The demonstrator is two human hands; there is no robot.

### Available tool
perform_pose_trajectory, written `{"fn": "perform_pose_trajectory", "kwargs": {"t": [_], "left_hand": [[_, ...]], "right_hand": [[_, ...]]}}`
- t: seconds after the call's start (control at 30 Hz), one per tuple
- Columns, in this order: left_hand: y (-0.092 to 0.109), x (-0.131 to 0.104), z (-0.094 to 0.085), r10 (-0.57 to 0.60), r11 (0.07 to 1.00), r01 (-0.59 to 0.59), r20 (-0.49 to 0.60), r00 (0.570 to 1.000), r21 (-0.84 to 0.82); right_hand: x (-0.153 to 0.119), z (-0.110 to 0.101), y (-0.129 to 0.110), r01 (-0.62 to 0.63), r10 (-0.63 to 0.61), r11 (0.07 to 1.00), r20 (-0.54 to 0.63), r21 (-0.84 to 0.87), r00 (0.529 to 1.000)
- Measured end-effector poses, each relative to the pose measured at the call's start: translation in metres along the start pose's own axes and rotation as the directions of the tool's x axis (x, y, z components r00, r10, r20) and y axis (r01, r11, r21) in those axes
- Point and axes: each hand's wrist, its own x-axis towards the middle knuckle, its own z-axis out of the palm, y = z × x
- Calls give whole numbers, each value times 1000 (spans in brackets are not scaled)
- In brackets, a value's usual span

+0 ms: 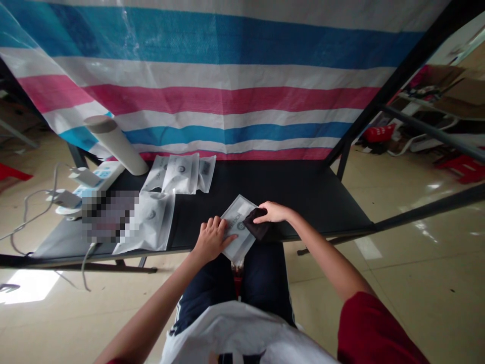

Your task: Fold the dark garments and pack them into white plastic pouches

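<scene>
A frosted plastic bag point(239, 216) with dark printing lies slanted at the front edge of the black table, its lower end reaching out over my lap. My left hand point(214, 238) holds the bag at its left side, with the thumb stretched across it. In my right hand point(273, 212) is a folded dark cloth point(257, 225), pinched between thumb and fingers. The cloth overlaps the right side of the bag. Whether any of it is inside the bag, I cannot tell.
Several filled frosted bags point(181, 172) lie at the back left, with another filled bag point(151, 217) nearer me. A white bottle point(119, 146) leans by a power strip point(99, 179) with chargers and cables. Striped sheeting point(227, 96) hangs behind the black table point(303, 192).
</scene>
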Motion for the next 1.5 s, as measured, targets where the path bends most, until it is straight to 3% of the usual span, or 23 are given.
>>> {"fn": "perform_pose_trajectory", "kwargs": {"t": [0.13, 0.27, 0.4, 0.5, 0.57, 0.77, 0.87, 1.03, 1.17, 1.27, 1.37, 1.5], "left_hand": [[-4, -5, -1, -38, 998, 39, -20, 999, 43], [-6, -6, -7, -136, 986, 140, -53, 989, 94], [8, 7, -9, -110, 993, 106, -55, 992, -58], [23, 20, -5, -62, 985, 63, 8, 998, -163], [29, 27, -2, -45, 986, 50, 34, 998, -156], [24, 33, -3, -3, 987, 20, 107, 994, -158], [21, 33, -3, -31, 969, 36, 24, 999, -246], [19, 38, -7, -149, 899, 72, -146, 978, -432], [17, 41, -10, -194, 871, 84, -183, 964, -484], [14, 43, -12, -218, 860, 105, -174, 960, -499], [15, 42, -15, -197, 864, 83, -182, 963, -497], [22, 39, -25, -72, 878, -30, -193, 979, -477]], "right_hand": [[-19, 10, 8, 97, -109, 994, -257, -58, 960], [-37, 20, 26, 138, 6, 944, -434, 301, 901], [-43, 31, 28, 261, 256, 657, -535, 708, 805], [-39, 45, 12, 328, 309, 432, -479, 840, 822], [-34, 57, -1, 311, 300, 365, -427, 878, 853], [-24, 77, -27, 205, 223, 427, -322, 881, 920], [-21, 75, -30, 191, 203, 431, -302, 882, 932], [-18, 67, -29, 162, 115, 529, -260, 833, 959], [-22, 59, -36, 208, -19, 578, -242, 789, 970], [-24, 54, -42, 309, -50, 559, -341, 770, 939], [-22, 52, -42, 339, -58, 485, -357, 806, 932], [-13, 52, -35, 201, 31, 510, -252, 836, 967]]}}
